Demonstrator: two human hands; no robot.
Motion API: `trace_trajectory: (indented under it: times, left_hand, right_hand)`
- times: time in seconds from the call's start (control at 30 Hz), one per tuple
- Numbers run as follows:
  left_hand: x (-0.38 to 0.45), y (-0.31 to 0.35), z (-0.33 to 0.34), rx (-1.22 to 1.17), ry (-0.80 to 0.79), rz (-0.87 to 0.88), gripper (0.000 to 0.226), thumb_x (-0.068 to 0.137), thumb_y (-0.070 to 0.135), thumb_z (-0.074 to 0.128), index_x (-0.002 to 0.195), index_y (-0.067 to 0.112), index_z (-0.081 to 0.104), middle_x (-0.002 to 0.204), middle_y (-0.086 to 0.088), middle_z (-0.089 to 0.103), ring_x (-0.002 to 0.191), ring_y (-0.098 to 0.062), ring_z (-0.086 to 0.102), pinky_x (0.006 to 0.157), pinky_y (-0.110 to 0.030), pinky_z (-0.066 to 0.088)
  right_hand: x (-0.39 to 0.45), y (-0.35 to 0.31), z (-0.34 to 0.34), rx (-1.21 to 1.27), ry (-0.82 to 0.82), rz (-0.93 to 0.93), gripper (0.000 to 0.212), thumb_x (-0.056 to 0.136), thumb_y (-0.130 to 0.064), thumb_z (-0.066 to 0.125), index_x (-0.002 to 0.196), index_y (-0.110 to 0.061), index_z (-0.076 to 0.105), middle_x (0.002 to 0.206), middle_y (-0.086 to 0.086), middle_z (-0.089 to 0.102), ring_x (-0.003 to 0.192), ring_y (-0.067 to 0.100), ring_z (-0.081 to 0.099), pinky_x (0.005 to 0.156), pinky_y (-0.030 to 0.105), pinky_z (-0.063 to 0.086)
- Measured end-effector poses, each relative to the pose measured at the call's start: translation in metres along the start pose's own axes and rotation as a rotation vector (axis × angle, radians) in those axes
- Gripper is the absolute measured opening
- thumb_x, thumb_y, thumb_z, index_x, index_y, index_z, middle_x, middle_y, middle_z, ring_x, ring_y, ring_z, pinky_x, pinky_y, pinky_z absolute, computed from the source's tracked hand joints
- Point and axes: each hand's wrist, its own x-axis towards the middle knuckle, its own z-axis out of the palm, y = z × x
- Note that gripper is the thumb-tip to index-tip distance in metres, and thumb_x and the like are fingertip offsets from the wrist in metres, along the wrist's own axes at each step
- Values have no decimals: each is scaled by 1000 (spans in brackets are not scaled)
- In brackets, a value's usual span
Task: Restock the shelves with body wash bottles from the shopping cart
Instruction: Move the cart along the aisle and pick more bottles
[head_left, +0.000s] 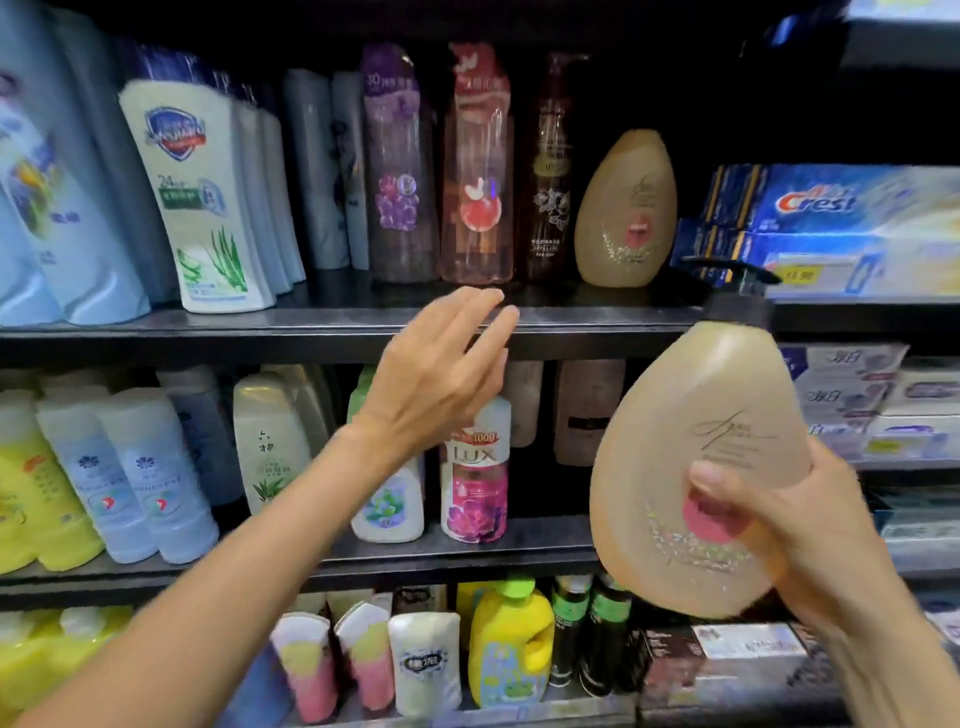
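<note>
Upper shelf, far left: pale blue bottles, then a white bottle with an aloe print, upright at the shelf front. Next along: grey bottles, a purple bottle, a pink bottle, a dark brown pump bottle, all upright in a row.

Left hand: raised in front of the upper shelf edge, fingers straight and loosely spread, holding nothing, touching nothing that can be told. Behind it on the middle shelf, a Lux bottle stands upright.

Tan teardrop bottle stands at the right end of the upper shelf row, just beside the dark brown pump bottle.

Right hand: grips a second tan body wash bottle by its lower half, thumb across the front label. That bottle has a black pump top, is tilted slightly, and is held in the air in front of the shelves, below the upper shelf level.

Far right: Crest boxes stacked beside the tan teardrop bottle.
</note>
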Motion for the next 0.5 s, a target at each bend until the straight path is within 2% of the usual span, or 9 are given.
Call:
trace_trajectory:
  times: [0.13,0.2,0.3,0.43,0.5]
  left_hand:
    - [19,-40,6,53,-234,215,27,87,8,56,109,-6,65,110,-25,64,95,-37,64,82,-44,55]
    - [17,-47,10,32,-315,269,28,88,10,52,109,-6,64,108,-24,64,91,-36,65,75,-43,56]
    - [13,-50,14,1,-387,309,34,92,15,42,108,-5,64,103,-20,65,85,-34,65,68,-40,56]
    - [11,-51,13,-38,-417,290,34,91,18,43,108,-2,64,97,-14,66,80,-29,64,60,-36,55]
    - [11,-51,12,-54,-427,278,34,90,20,44,107,0,65,97,-12,66,80,-27,64,60,-35,54]
  right_hand:
    - [39,-57,3,-70,0,-215,50,44,-33,84,92,-26,72,86,-4,75,72,8,69,59,19,53]
    - [59,-80,6,-105,20,-287,54,45,-34,84,96,-23,70,88,-6,75,76,7,70,62,18,53]
    - [86,-105,9,-147,34,-336,66,45,-35,86,106,-18,65,94,-4,75,85,10,70,67,20,53]
    - [116,-119,11,-249,47,-362,72,47,-39,88,111,-19,64,103,-2,73,95,15,70,77,31,55]
    - [130,-118,12,-280,73,-361,73,46,-41,88,112,-19,64,103,-4,73,95,13,69,77,30,55]
